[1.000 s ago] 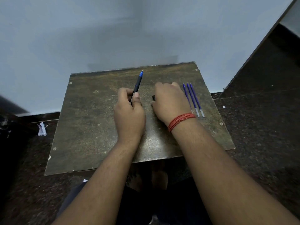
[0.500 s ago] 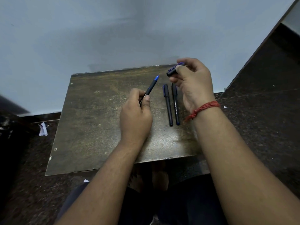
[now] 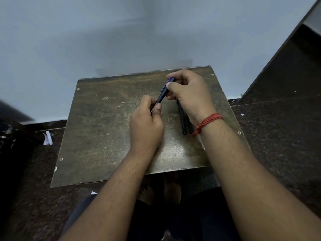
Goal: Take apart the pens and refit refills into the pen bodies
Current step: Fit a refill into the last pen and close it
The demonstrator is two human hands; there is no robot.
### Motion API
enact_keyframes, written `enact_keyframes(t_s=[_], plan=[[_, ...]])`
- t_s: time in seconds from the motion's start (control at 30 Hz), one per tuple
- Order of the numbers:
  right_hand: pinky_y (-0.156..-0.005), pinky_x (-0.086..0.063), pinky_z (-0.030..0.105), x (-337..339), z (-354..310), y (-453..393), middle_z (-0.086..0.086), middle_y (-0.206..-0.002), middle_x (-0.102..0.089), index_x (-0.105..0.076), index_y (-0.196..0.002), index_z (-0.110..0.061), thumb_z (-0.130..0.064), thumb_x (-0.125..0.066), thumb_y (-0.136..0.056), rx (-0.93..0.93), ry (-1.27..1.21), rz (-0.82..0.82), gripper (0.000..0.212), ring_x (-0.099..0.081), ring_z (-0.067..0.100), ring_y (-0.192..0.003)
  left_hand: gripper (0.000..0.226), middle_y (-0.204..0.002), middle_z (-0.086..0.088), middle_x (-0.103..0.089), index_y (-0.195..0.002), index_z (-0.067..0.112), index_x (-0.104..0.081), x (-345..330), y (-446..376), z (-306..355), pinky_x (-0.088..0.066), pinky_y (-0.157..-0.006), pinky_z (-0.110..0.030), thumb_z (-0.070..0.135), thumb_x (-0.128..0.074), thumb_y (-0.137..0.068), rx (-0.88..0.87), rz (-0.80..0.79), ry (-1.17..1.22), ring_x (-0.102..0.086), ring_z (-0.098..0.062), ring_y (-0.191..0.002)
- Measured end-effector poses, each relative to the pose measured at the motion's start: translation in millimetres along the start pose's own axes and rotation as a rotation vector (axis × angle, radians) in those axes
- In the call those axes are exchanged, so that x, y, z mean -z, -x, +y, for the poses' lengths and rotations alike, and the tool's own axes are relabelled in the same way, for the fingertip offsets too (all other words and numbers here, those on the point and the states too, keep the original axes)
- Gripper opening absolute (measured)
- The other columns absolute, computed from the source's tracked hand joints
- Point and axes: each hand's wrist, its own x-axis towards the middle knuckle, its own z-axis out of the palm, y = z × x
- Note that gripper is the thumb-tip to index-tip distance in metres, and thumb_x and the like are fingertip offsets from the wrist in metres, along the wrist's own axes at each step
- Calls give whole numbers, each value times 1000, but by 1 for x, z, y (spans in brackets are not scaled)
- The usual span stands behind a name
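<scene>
A dark pen (image 3: 160, 98) with a blue clip is held above the worn brown board (image 3: 107, 129), tilted up to the right. My left hand (image 3: 147, 122) grips its lower barrel. My right hand (image 3: 189, 94) pinches the pen's cap (image 3: 167, 85), which sits on the pen's upper end. Two more dark pens (image 3: 182, 119) lie side by side on the board, partly hidden under my right wrist with its red thread band. The loose refills are hidden behind my right hand.
The board stands on a dark speckled floor (image 3: 278, 136) against a pale wall. A scrap of white paper (image 3: 47, 138) lies on the floor to the left. My legs are below the board's near edge.
My right hand lifted the cap from the table, then brought it left and down onto the tip of the pen in my left hand. The blue tip is now covered.
</scene>
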Motion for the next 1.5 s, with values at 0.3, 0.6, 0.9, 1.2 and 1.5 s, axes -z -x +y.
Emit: enact_keyframes(t_s=[0.3,0.6,0.9,1.2,1.5], plan=[[-69,-51,18,-31,5,20,-6,-69,-50,-51,-139,-25,-14,-66,-89,74,288,-32,54,-53,2,-64,5,-80,4,-65,-95,15,-55,1,-3,-3,-43,-60,-34,11,-54,-99,69,26,14,-57,-11,-68],[-70,-37,32,-7,-6,13,9,-103,-64,-53,-115,-11,-20,-57,-95,155,824,56,22,-61,32,-100,7,-80,11,-65,-95,24,-58,-3,-3,0,-53,-69,-34,29,-53,-96,61,-2,69,-64,-7,-75],[-50,-25,31,-16,12,23,5,-78,-61,-51,-108,-14,-24,-57,-94,233,1190,115,19,-66,31,-78,6,-82,12,-64,-97,25,-57,-2,-4,-1,-55,-71,-39,27,-52,-99,129,41,64,-66,-9,-78],[-70,-35,34,13,0,9,12,-114,-62,-54,-110,-13,-37,-58,-93,152,1163,103,30,-61,35,-102,5,-85,13,-63,-98,26,-57,2,-6,2,-54,-76,-37,25,-52,-100,144,86,56,-62,-5,-81],[-77,-38,36,-9,4,25,17,-135,-43,-42,-132,-12,-28,-61,-94,-47,1202,-108,46,-54,36,-114,10,-92,20,-58,-104,25,-58,15,-13,1,-47,-98,-53,22,-53,-97,155,206,38,-61,-13,-93]])
